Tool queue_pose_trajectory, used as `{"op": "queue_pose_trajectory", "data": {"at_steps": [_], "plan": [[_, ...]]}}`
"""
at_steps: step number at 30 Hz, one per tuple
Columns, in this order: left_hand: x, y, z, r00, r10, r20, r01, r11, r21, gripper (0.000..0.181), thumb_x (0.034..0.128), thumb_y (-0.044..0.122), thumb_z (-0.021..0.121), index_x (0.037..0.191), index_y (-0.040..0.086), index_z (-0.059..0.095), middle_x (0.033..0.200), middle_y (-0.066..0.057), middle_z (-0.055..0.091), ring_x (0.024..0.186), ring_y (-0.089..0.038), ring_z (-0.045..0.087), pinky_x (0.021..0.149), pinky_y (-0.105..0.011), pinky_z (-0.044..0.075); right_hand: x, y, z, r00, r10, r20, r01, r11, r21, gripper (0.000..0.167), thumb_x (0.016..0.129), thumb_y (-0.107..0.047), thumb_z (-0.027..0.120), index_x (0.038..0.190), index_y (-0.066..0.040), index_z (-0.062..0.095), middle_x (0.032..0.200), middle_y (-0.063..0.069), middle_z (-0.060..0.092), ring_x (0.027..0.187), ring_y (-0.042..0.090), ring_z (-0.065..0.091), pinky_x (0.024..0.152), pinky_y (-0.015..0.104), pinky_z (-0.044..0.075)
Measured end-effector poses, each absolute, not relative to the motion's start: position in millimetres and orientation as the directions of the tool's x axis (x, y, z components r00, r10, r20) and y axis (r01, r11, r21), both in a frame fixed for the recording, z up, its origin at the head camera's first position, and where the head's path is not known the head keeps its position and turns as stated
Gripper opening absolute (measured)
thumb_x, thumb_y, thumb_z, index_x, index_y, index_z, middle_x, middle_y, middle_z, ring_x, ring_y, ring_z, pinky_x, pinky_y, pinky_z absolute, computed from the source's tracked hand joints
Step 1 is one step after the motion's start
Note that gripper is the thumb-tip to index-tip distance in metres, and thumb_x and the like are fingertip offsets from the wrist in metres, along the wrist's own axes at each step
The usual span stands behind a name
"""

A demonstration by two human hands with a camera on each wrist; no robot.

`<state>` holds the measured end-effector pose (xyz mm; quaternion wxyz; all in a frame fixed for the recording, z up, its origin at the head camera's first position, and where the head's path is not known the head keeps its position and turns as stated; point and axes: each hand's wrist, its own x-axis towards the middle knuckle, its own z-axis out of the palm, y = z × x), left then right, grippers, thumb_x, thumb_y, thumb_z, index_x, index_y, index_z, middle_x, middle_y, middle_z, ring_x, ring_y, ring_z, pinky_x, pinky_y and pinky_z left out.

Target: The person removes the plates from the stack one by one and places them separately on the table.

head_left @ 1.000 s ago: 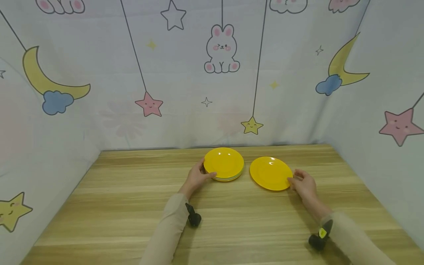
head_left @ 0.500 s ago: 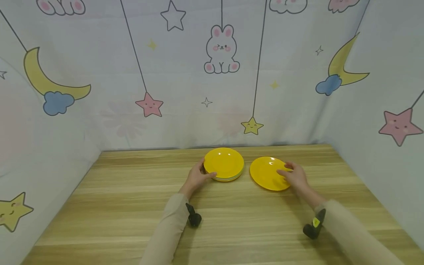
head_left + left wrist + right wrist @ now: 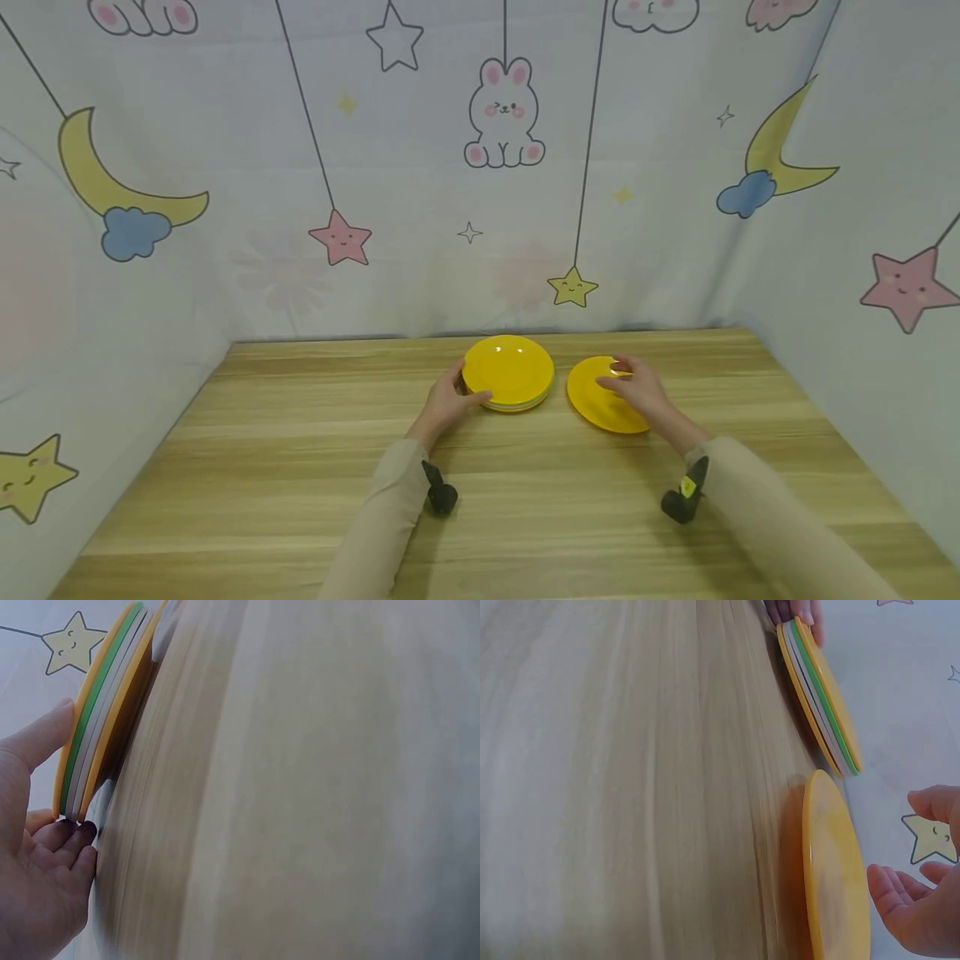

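Note:
A stack of plates [image 3: 510, 371] stands at the table's back, yellow on top; the left wrist view shows green and whitish layers [image 3: 96, 712] between yellow ones. My left hand [image 3: 446, 403] holds the stack's left edge, thumb on the rim and fingers at its side. To the right lies a single yellow plate [image 3: 600, 408]. Over this plate is my right hand [image 3: 642, 392], fingers apart and slightly bent, holding nothing. In the right wrist view a gap shows between the right hand [image 3: 922, 892] and the single plate [image 3: 836, 877].
The wooden table [image 3: 495, 517] meets a pale curtain [image 3: 405, 292] printed with stars, moons and a rabbit just behind the plates. More of that fabric rises along the left and right sides. Each wrist carries a small black camera.
My right hand has let go of the single plate's right edge and moved left above it, towards the stack. The left hand and the plates have stayed in place.

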<state>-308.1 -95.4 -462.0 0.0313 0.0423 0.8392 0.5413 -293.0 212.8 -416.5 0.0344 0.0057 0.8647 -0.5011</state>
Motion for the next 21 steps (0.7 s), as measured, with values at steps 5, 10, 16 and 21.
{"op": "queue_pose_trajectory", "data": {"at_steps": [5, 10, 16, 21], "plan": [[-308, -95, -461, -0.994, 0.106, -0.008, 0.037, 0.416, 0.909, 0.086, 0.0779, 0.027, 0.072, 0.143, 0.001, 0.021, 0.146, -0.013, 0.028, 0.134, -0.025, 0.026, 0.111, -0.039, 0.022, -301, 200, -417, -0.995, -0.047, -0.086, 0.050, 0.511, -0.858, 0.068, 0.087, -0.021, 0.061, 0.139, 0.005, 0.026, 0.134, 0.026, 0.038, 0.117, 0.039, 0.042, 0.094, 0.043, 0.045], [-309, -96, -461, -0.994, 0.111, -0.009, 0.038, 0.419, 0.907, 0.087, 0.0779, 0.028, 0.072, 0.143, 0.001, 0.021, 0.146, -0.013, 0.028, 0.134, -0.025, 0.026, 0.111, -0.039, 0.023, -307, 184, -416, -0.993, -0.053, -0.104, 0.059, 0.540, -0.839, 0.071, 0.086, -0.025, 0.062, 0.141, 0.001, 0.026, 0.135, 0.023, 0.038, 0.118, 0.038, 0.041, 0.097, 0.044, 0.042], [-308, -97, -461, -0.993, 0.118, -0.004, 0.046, 0.418, 0.907, 0.088, 0.0775, 0.028, 0.072, 0.143, 0.000, 0.021, 0.146, -0.014, 0.027, 0.134, -0.026, 0.026, 0.111, -0.040, 0.023, -310, 165, -417, -0.994, -0.060, -0.093, 0.048, 0.527, -0.849, 0.071, 0.085, -0.027, 0.063, 0.140, 0.000, 0.027, 0.136, 0.022, 0.038, 0.118, 0.036, 0.042, 0.097, 0.045, 0.042], [-308, -97, -460, -0.992, 0.124, -0.001, 0.051, 0.418, 0.907, 0.089, 0.0770, 0.030, 0.073, 0.142, -0.001, 0.021, 0.146, -0.015, 0.027, 0.134, -0.027, 0.026, 0.110, -0.041, 0.023, -312, 153, -419, -0.995, -0.056, -0.080, 0.041, 0.512, -0.858, 0.072, 0.084, -0.029, 0.064, 0.139, 0.000, 0.028, 0.135, 0.022, 0.038, 0.118, 0.036, 0.042, 0.096, 0.044, 0.042]]}}
